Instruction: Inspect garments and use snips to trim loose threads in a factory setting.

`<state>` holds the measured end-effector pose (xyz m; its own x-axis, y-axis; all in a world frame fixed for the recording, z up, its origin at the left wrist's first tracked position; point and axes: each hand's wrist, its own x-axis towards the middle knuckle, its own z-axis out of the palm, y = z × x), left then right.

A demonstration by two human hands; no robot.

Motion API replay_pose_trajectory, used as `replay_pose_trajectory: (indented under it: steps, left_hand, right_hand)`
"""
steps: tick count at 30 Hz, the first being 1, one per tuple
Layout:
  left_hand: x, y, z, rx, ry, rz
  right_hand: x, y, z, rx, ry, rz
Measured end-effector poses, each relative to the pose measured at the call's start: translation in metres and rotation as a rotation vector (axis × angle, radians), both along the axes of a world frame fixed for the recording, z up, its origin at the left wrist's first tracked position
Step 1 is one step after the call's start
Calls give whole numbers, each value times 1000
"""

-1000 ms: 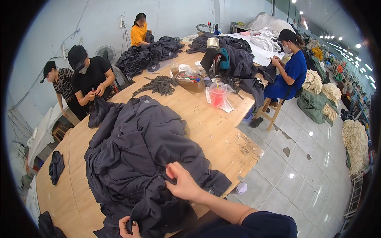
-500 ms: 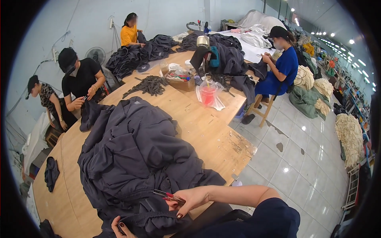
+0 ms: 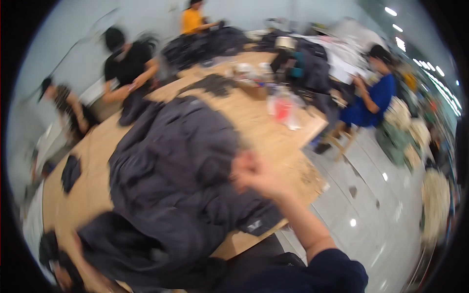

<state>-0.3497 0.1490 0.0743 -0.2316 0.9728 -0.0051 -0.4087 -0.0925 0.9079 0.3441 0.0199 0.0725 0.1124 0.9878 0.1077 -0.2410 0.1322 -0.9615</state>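
Observation:
A big heap of dark grey garments point(image 3: 181, 141) covers the near part of the wooden table. My right hand point(image 3: 251, 171) is raised over the right side of the heap, its fingers curled in and smeared by motion. Whether the red-handled thread snips are still in it does not show. At the lower left, my left hand point(image 3: 78, 240) is at the edge of a dark garment point(image 3: 146, 249), which hangs raised and spread from it. The fabric mostly hides those fingers.
Across the wooden table point(image 3: 264, 127) lie dark straps point(image 3: 210, 85), a box of small items point(image 3: 254, 88) and a red cup in a plastic bag point(image 3: 283, 111). Co-workers sit or stand around it. A small dark cloth point(image 3: 71, 174) lies at the left.
My right hand has swung up and away from the waistband, over the heap. My left hand has moved left, pulling the garment with it. The view has shifted and blurred.

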Motion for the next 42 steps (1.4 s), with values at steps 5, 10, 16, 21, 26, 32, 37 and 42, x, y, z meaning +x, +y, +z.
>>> replay_pose_trajectory:
  steps: [5, 10, 16, 21, 26, 32, 37, 42]
  left_hand:
    - [116, 49, 129, 708, 1191, 231]
    - [146, 105, 205, 349, 789, 450]
    - [168, 113, 126, 64, 1360, 252]
    - [230, 51, 40, -210, 1362, -801]
    - [344, -50, 15, 173, 1293, -1320]
    - [404, -130, 50, 333, 326, -2148]
    - [436, -158, 34, 549, -139, -1837]
    - [464, -170, 34, 678, -441, -1662]
  right_hand:
    - [59, -33, -74, -229, -38, -480]
    - [96, -76, -152, -288, -66, -613]
    - [73, -84, -183, -374, -178, -712]
    - [86, -86, -207, -500, -265, -615]
    - [112, -72, -210, -476, -891, -543]
    - [87, -29, -191, -593, -1373, -637]
    - [95, -47, -228, -459, -1258, -807]
    - [117, -72, -218, -370, -1216, -977]
